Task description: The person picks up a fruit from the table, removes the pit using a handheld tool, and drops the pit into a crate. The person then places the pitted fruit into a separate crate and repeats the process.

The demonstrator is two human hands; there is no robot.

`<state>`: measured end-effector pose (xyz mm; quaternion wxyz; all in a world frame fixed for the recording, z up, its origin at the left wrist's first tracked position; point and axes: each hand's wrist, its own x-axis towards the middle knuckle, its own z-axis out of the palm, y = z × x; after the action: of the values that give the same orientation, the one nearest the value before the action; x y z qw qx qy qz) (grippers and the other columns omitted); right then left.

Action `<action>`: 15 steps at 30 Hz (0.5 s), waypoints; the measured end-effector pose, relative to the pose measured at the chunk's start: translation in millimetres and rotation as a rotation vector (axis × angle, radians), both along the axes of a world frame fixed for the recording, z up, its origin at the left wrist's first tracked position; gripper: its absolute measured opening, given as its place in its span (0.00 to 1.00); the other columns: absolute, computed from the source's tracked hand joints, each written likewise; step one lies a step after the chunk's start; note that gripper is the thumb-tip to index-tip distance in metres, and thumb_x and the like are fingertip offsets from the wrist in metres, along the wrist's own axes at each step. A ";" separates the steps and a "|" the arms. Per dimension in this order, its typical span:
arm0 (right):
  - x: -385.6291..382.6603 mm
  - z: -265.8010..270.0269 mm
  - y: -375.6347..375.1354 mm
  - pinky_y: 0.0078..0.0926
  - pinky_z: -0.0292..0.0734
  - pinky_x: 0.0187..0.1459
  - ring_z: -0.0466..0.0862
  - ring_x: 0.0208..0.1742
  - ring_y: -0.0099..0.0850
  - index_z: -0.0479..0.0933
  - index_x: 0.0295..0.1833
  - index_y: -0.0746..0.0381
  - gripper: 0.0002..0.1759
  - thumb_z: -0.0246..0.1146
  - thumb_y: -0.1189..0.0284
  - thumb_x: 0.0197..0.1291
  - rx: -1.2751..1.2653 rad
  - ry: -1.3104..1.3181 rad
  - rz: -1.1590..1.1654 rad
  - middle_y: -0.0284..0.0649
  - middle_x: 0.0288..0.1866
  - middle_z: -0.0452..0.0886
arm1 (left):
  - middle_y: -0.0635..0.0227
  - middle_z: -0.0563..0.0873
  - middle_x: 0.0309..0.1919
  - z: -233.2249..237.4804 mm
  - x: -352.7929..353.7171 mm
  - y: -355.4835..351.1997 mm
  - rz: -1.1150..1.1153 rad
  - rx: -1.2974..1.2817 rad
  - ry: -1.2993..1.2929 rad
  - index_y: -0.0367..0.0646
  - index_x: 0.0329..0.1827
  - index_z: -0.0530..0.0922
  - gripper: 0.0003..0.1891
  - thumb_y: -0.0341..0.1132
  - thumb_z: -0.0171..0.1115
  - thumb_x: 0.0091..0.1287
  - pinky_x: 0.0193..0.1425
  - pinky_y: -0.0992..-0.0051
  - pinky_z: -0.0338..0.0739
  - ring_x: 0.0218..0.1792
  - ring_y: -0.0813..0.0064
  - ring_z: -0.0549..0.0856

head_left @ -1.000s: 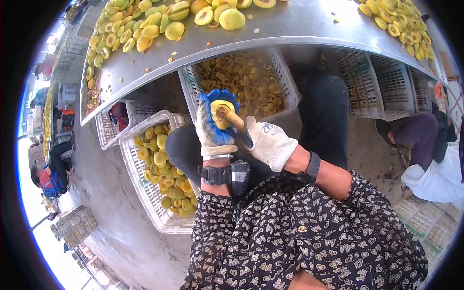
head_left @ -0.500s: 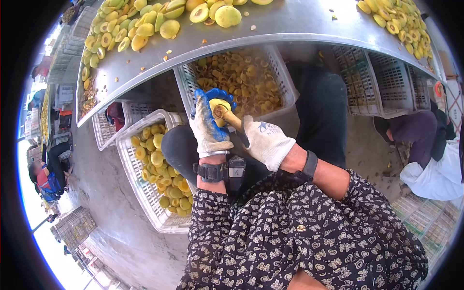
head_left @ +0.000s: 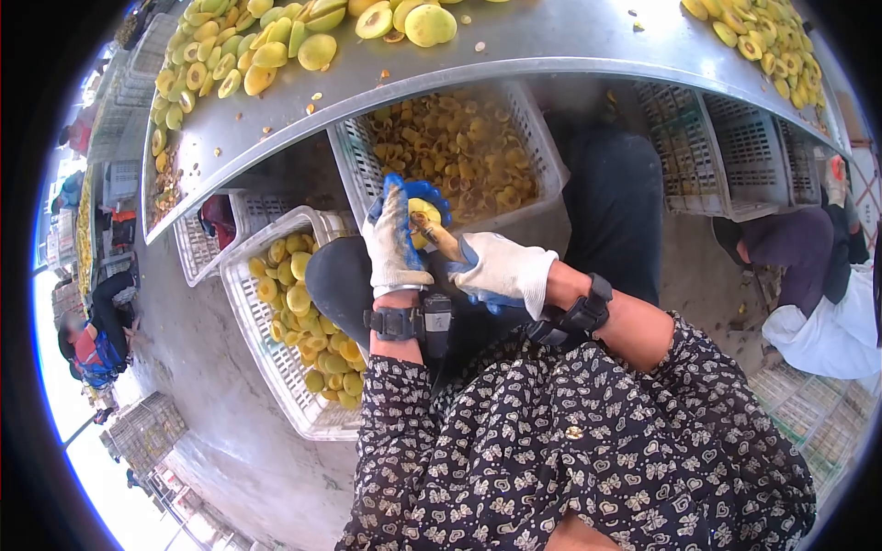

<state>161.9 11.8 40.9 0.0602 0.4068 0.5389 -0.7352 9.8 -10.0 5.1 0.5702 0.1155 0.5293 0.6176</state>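
My left hand (head_left: 390,241), in a white glove with blue coating, is wrapped round a yellow-green stone-fruit half (head_left: 423,208), cut face turned to the right. In my right hand (head_left: 507,268), gloved the same way, is a pitting tool with a tan, wood-like shaft (head_left: 446,241). Its tip meets the brown centre of the fruit; the exact shape of the tip cannot be made out. Both hands are above my lap, in front of a white crate (head_left: 551,184) of small, brownish-yellow fruit pieces.
A metal table (head_left: 367,96) carries piles of halved fruit (head_left: 317,52). On the left, a white crate (head_left: 285,404) holds more halves. More crates (head_left: 684,151) stand under the table at right. Another person's leg (head_left: 790,253) is at right; a seated person (head_left: 96,340) is far left.
My right hand has rolled over, so its blue palm side and more of the wrist strap show. The tool remains at the fruit, and my left hand has shifted slightly.
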 end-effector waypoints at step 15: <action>0.3 9.6 -0.8 0.16 0.67 0.15 0.70 0.15 0.18 0.71 0.36 0.61 0.10 0.59 0.66 0.61 -0.265 0.083 -0.133 0.30 0.20 0.71 | 0.60 0.83 0.26 -3.7 3.8 8.9 0.036 -0.028 -0.024 0.37 0.33 0.79 0.23 0.53 0.57 0.65 0.31 0.67 0.83 0.25 0.67 0.83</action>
<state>162.2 11.0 50.5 0.0425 0.3994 0.4112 -0.8183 13.6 -1.0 1.4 0.5671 0.0905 0.5330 0.6214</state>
